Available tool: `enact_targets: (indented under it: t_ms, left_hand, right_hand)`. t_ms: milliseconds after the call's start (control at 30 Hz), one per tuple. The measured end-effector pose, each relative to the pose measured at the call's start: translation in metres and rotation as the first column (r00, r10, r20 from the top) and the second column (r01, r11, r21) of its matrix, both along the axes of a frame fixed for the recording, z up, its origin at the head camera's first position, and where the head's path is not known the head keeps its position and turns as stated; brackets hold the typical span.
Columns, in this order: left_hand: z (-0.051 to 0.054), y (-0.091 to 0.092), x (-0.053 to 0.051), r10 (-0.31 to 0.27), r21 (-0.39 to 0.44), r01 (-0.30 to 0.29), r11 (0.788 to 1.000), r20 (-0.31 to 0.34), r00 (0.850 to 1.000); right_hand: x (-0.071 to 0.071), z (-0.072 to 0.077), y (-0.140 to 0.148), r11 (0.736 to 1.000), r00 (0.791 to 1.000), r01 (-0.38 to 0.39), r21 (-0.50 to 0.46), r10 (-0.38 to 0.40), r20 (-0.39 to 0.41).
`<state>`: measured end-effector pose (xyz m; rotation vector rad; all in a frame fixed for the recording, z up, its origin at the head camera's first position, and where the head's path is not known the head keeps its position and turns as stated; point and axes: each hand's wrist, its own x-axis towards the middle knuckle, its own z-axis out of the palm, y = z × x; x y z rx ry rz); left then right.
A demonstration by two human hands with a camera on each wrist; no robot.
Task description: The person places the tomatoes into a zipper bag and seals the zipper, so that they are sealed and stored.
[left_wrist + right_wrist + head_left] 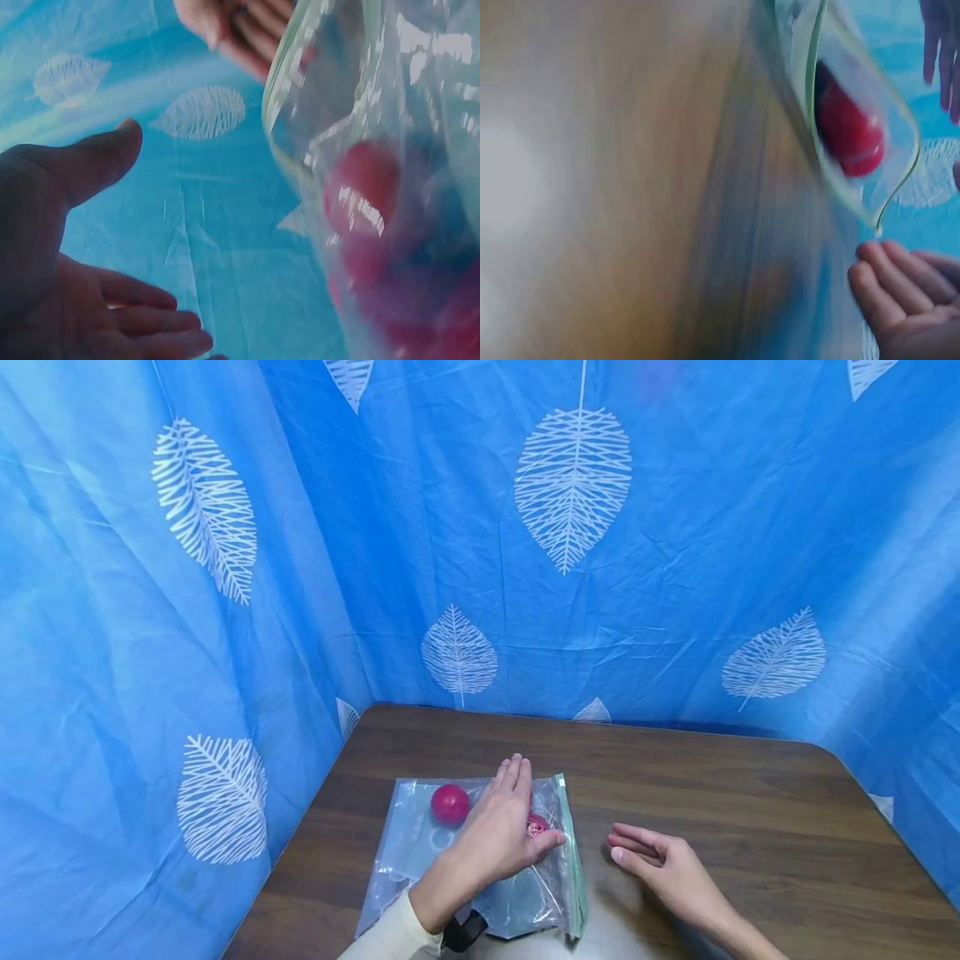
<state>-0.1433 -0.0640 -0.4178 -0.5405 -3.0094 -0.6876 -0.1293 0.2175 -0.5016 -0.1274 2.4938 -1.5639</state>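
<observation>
A clear zip bag (525,906) with a green zip edge (576,868) lies on the table. Inside it sits a dark pink ball (450,804), and more red round things (364,187) show through the plastic in the left wrist view. Over the bag is my left hand (495,835), fingers straight and thumb spread, gripping nothing; whether it touches the plastic I cannot tell. My right hand (671,868) hovers to the right of the zip edge, fingers slightly bent, holding nothing. The bag's mouth (881,217) gapes apart in the right wrist view. My left hand hides part of the contents.
The brown wooden table (720,793) has rounded far corners. A blue curtain (660,568) with white leaf prints hangs behind it and along both sides. A black strap (465,931) sits at my left wrist, by the bag's near edge.
</observation>
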Motion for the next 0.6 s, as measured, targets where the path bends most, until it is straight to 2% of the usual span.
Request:
enact_targets:
  t_ms: [133,267,400,533,600]
  left_hand:
    - [0.009,-0.010,-0.011,-0.006,0.007,0.005,1.000,0.039,0.999]
    - [0.016,-0.019,-0.022,0.001,0.040,-0.004,0.999,0.083,0.997]
    - [0.020,-0.025,-0.032,-0.006,0.084,-0.001,0.996,0.086,0.996]
    - [0.022,-0.028,-0.041,-0.015,0.105,0.007,0.994,0.078,0.997]
    - [0.022,-0.030,-0.046,-0.015,0.111,0.006,0.994,0.081,0.997]
  right_hand:
    - [0.017,0.004,-0.005,0.996,0.992,0.091,-0.005,-0.090,0.087]
    - [0.033,0.003,-0.009,0.980,0.980,0.134,-0.147,-0.109,0.167]
    - [0.045,0.002,-0.016,0.925,0.944,0.235,-0.300,-0.143,0.298]
    - [0.060,-0.005,-0.025,0.861,0.903,0.361,-0.358,-0.227,0.365]
    - [0.067,-0.012,-0.026,0.843,0.893,0.382,-0.378,-0.232,0.385]
